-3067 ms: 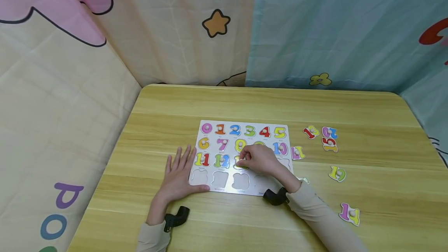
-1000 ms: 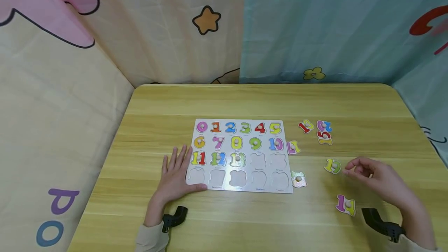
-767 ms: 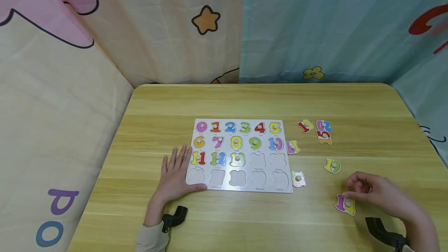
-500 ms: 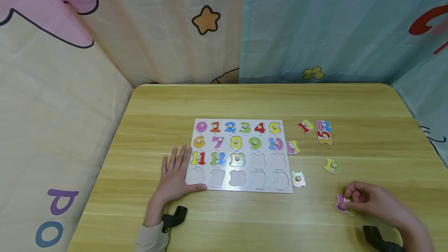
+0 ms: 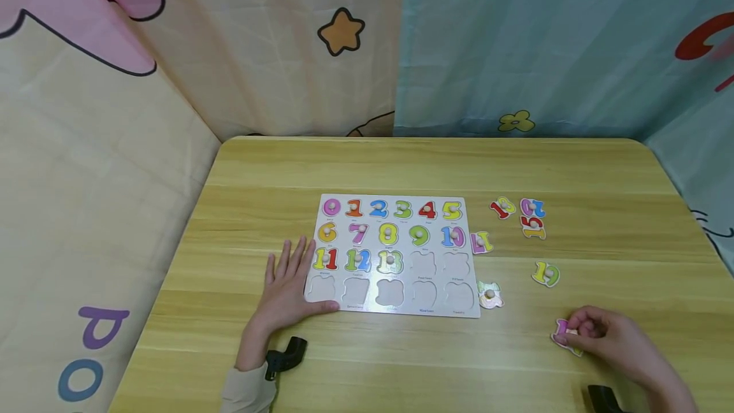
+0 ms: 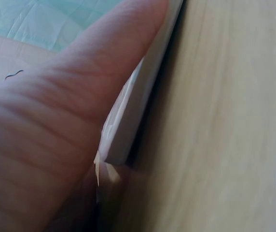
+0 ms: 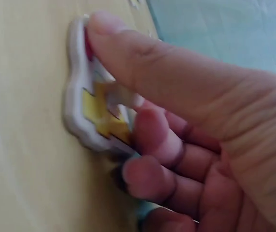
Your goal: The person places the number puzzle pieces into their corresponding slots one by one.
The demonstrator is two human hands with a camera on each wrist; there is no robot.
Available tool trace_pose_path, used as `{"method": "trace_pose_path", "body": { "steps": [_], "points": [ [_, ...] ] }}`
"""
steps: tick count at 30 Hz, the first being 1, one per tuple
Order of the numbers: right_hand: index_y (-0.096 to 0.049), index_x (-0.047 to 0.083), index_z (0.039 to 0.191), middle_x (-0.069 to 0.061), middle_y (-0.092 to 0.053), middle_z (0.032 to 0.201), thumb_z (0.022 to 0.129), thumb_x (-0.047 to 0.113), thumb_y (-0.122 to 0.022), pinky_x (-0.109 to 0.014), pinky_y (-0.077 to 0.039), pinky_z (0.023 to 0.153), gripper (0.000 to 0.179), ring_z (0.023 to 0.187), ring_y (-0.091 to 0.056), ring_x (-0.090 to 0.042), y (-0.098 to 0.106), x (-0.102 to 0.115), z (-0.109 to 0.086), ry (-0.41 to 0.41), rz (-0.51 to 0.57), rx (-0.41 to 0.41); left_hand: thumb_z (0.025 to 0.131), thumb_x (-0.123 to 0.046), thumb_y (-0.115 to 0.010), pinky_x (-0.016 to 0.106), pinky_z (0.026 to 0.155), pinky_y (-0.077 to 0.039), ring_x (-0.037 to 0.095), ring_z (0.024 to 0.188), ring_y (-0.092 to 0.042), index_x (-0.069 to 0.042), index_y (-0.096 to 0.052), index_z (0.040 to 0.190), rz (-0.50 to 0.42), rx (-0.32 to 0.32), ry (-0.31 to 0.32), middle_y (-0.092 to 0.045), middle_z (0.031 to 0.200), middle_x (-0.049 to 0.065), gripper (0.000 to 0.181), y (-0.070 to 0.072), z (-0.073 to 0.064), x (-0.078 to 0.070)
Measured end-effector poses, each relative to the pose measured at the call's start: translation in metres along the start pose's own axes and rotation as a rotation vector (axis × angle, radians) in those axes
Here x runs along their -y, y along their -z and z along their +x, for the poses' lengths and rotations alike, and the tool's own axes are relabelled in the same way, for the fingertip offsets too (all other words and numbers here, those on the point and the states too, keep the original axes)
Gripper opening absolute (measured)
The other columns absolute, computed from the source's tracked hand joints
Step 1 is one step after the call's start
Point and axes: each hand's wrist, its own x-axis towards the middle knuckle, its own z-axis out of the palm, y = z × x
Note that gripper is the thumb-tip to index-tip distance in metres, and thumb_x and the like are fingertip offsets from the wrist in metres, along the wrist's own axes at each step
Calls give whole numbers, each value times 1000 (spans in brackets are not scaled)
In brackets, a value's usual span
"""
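**Off-centre hold, light board, little margin**

The left hand [image 5: 289,295] lies flat, fingers spread wide, at the left edge of the puzzle board [image 5: 408,279], thumb along its near edge; should it lift, the board could slide under pressure. Against or just beside the board's right edge sit a purple-and-yellow piece [image 5: 482,243] and a pale shiny piece [image 5: 490,295]; a low pass might knock either askew. Farther right, the right hand [image 5: 616,340] pinches a magenta-and-yellow piece [image 7: 93,108], its thumb reaching past the knob [image 7: 121,96] to the rim. That hold may let the piece swivel or drop; its firmness cannot be told.

The board looks thin, smooth and glossy, with seven wavy-edged recesses [image 5: 423,263] unfilled. The pieces seem rigid, perhaps wooden, with bright numerals, white borders and lobed outlines. Beneath, the table [image 5: 401,368] shows pale, streaked wood grain.
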Motion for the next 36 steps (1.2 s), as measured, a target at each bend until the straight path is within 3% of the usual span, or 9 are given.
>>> {"method": "trace_pose_path", "body": {
  "steps": [8,16,23,31,36],
  "points": [
    [-57,8,77,1,-48,66,74,42,-80,-23,-31,51,40,59,-39,-6,-3,1,-3,-101,-117,-84,63,-76,-67,52,108,12,31,142,12,-11,-10,154,-2,9,7,-1,158,9,125,-1,0,1],
    [-60,10,77,2,-47,65,77,43,-77,-24,-29,49,37,57,-39,-7,-5,12,5,-61,-104,-135,63,-77,-66,53,108,11,31,142,11,-12,-10,154,6,6,3,-1,158,9,125,-1,0,2],
    [-60,15,74,5,-47,61,73,41,-81,-24,-31,49,34,56,-41,-7,-11,59,41,150,-74,-116,62,-78,-66,52,108,12,31,142,12,-12,-9,154,5,7,1,-1,158,9,126,-2,0,2],
    [-58,20,67,10,-43,56,70,43,-82,-25,-28,48,33,51,-39,-8,-40,121,93,365,-185,-67,62,-78,-65,52,108,12,31,142,11,-11,-10,153,8,1,-2,-2,158,9,126,-3,1,2],
    [-56,21,65,10,-42,55,69,43,-83,-26,-27,47,35,51,-39,-8,-58,148,114,420,-229,-15,62,-78,-65,52,108,11,32,142,11,-11,-10,153,10,-3,-2,-2,158,9,126,-2,0,1]
  ]
}}
